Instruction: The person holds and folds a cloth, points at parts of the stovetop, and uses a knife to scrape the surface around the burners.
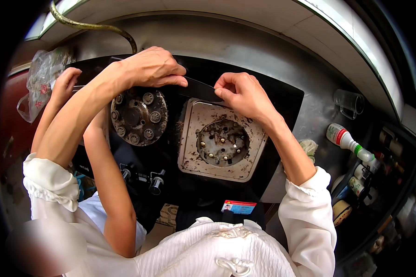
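Note:
A black glass gas cooktop [286, 106] lies in front of me. My left hand [155, 68] reaches over its back half, thumb and fingers pinched together. My right hand [242, 94] is pinched too, above the back edge of a grimy square metal burner tray [186, 138]. Between the two pinches runs a thin dark sheet [199, 87], hard to make out against the black glass. Below my left hand sits a dirty round burner head [135, 115] with several ringed ports. Inside the tray's round opening, small brass nozzles [223, 140] show.
Another person's hand [65, 85] and forearm [107, 177] reach in from the left. Control knobs [156, 184] sit at the front. A plastic bag [41, 81] is at left, a hose [97, 27] behind. At right are a glass mug [349, 104] and a spray bottle [344, 138].

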### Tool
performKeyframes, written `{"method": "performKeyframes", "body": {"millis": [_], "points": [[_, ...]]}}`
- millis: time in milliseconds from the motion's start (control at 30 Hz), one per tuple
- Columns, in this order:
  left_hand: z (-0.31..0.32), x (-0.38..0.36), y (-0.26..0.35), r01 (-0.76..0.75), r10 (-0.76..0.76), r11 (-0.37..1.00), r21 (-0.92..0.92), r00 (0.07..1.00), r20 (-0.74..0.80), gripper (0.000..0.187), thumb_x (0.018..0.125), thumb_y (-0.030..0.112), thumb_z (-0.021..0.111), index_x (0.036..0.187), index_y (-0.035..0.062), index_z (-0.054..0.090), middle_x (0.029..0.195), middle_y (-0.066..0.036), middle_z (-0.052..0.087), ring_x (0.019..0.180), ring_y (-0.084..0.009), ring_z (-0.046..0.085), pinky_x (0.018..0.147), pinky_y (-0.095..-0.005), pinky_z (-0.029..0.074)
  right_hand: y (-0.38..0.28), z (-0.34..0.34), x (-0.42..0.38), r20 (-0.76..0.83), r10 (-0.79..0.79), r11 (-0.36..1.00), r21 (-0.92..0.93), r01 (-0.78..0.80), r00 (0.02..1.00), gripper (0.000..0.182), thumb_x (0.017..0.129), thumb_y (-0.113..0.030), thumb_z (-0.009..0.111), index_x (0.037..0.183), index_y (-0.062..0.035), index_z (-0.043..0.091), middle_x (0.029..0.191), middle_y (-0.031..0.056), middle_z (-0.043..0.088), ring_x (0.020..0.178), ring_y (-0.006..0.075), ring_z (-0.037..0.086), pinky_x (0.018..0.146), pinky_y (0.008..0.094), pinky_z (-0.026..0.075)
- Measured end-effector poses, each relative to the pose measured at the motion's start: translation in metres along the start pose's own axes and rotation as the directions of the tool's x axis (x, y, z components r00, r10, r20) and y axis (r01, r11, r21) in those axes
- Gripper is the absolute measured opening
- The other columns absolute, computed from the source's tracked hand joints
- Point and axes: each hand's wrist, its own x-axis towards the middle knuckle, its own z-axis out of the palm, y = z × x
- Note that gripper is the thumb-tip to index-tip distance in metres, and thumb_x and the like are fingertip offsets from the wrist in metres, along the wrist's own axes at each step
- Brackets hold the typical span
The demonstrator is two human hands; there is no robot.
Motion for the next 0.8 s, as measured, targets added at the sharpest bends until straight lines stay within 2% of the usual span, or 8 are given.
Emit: {"method": "performKeyframes", "body": {"millis": [33,100,267,367,400,533,700,800], "points": [[0.002,-0.001,-0.002,-0.008,0.008,1.0,-0.004,0.998,-0.065,0.052,0.094,0.047,0.052,0.068,0.003,0.047,0.058,-0.016,0.05,0.063,-0.0389,0.053,0.058,-0.0447,0.043,-0.001,0.0,0.001,0.001,-0.001,1.0,0.001,0.001,1.0,0.017,0.081,-0.016,0.065,0.085,-0.0003,0.066,0.058,0.0096,0.057,0.054,0.0222,0.055,0.059,0.0356,0.043],[0.001,-0.001,-0.001,-0.013,0.015,1.0,0.022,0.998,-0.056,0.052,0.094,0.047,0.052,0.068,0.0031,0.046,0.058,-0.016,0.05,0.062,-0.0385,0.054,0.058,-0.0444,0.043,-0.006,-0.001,0.002,0.01,0.004,0.992,-0.123,-0.003,1.0,0.014,0.082,-0.015,0.064,0.083,-0.0014,0.068,0.068,0.0141,0.065,0.071,0.0308,0.065,0.069,0.0408,0.05],[0.006,-0.006,0.001,-0.002,0.005,0.997,0.073,0.999,-0.044,0.051,0.094,0.047,0.053,0.068,0.0032,0.047,0.059,-0.015,0.052,0.061,-0.0375,0.054,0.057,-0.0437,0.044,-0.003,0.008,0.0,-0.055,-0.066,0.984,-0.167,0.056,0.996,0.013,0.081,-0.013,0.064,0.084,-0.0003,0.067,0.069,0.0151,0.065,0.072,0.0328,0.065,0.07,0.0423,0.05],[0.008,-0.008,0.004,-0.029,0.036,0.998,0.058,0.993,-0.114,0.052,0.093,0.048,0.053,0.068,0.0034,0.048,0.057,-0.015,0.052,0.058,-0.0377,0.054,0.055,-0.0435,0.044,-0.003,0.011,-0.002,-0.067,-0.095,0.981,-0.177,0.082,0.993,0.013,0.081,-0.012,0.064,0.084,-0.0002,0.067,0.07,0.0157,0.065,0.073,0.0341,0.065,0.071,0.043,0.05],[0.006,-0.006,0.004,-0.025,0.029,0.998,0.058,0.998,-0.06,0.053,0.094,0.05,0.052,0.067,0.0033,0.051,0.057,-0.015,0.053,0.061,-0.0375,0.056,0.058,-0.0437,0.045,-0.003,0.011,-0.002,-0.068,-0.111,0.978,-0.183,0.097,0.992,0.013,0.081,-0.013,0.063,0.085,-0.0002,0.067,0.071,0.0159,0.065,0.074,0.0346,0.065,0.071,0.0432,0.051],[0.006,-0.001,0.001,-0.048,0.048,0.999,0.014,0.999,-0.006,0.057,0.094,0.053,0.05,0.065,0.0031,0.053,0.057,-0.015,0.054,0.063,-0.0377,0.058,0.06,-0.0444,0.046,-0.004,0.008,0.0,-0.017,-0.063,0.98,-0.192,0.059,0.998,0.014,0.081,-0.013,0.062,0.085,0.0,0.067,0.069,0.0148,0.065,0.071,0.0323,0.064,0.069,0.0417,0.05],[0.003,-0.001,0.004,0.011,-0.01,0.999,0.031,0.999,-0.051,0.058,0.093,0.054,0.049,0.064,0.0036,0.054,0.057,-0.015,0.055,0.063,-0.0377,0.058,0.06,-0.0441,0.047,0.007,0.003,0.003,-0.012,0.043,0.987,0.154,-0.041,0.999,0.014,0.081,-0.013,0.063,0.084,0.0003,0.066,0.065,0.0122,0.063,0.063,0.0265,0.062,0.064,0.0358,0.048],[0.006,0.002,0.006,0.002,0.005,0.996,0.088,0.997,-0.076,0.059,0.093,0.056,0.047,0.065,0.0046,0.056,0.057,-0.013,0.056,0.063,-0.0366,0.059,0.06,-0.0429,0.047,0.003,-0.002,0.0,-0.024,-0.031,1.0,0.004,0.031,0.999,0.013,0.08,-0.011,0.063,0.085,0.0005,0.066,0.067,0.0137,0.063,0.064,0.0284,0.062,0.065,0.0372,0.049]]}}
